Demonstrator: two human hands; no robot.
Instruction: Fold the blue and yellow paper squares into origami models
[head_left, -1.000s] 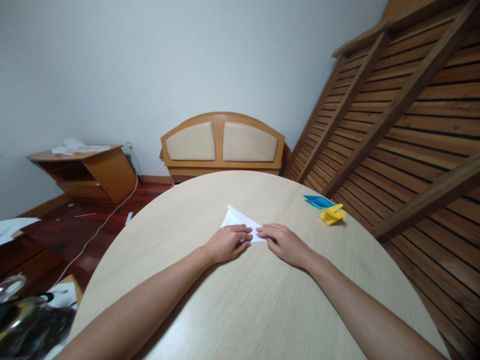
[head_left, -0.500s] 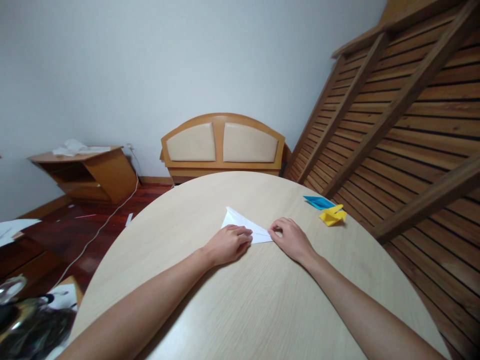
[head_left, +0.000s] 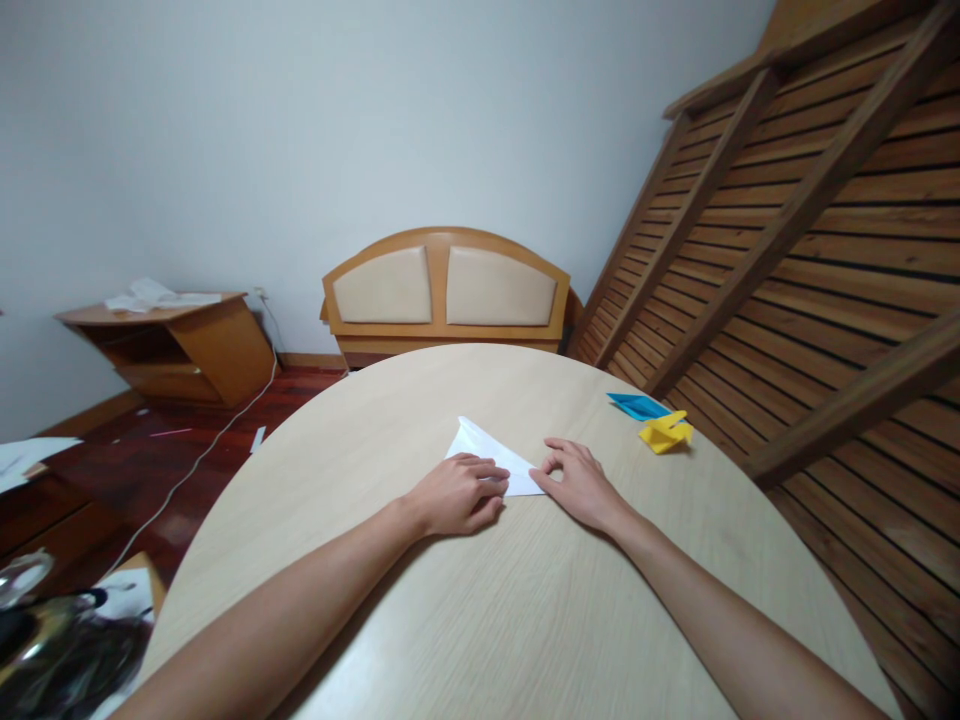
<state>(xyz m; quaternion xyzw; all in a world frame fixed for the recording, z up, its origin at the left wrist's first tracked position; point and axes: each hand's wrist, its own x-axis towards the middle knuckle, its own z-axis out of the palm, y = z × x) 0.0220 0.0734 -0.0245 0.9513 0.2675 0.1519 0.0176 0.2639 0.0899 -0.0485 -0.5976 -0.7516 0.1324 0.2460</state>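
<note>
A white sheet of paper (head_left: 478, 442), folded to a triangle-like shape, lies on the round table in front of me. Its narrow corner points right. My left hand (head_left: 459, 494) rests over the paper's lower left part, fingers bent and close together, holding it down and hiding some of it. At the right corner, my right hand (head_left: 581, 485) has thumb and index finger closed in a ring on the paper, the other fingers loosely curled. The exact contact at the fingertips is too small to make out.
On the table's right side lie a blue folded paper piece (head_left: 637, 405) and a yellow origami figure (head_left: 666, 433). A wooden slatted frame (head_left: 810, 300) leans close by on the right. Beyond the table stand a padded headboard (head_left: 446, 285) and a low cabinet (head_left: 217, 350). A white cable (head_left: 217, 440) crosses the floor.
The paper has shifted slightly toward me, and its lower edge now lies straighter. My left hand has moved slightly nearer; the right thumb and index finger have slid a little left along the paper.
</note>
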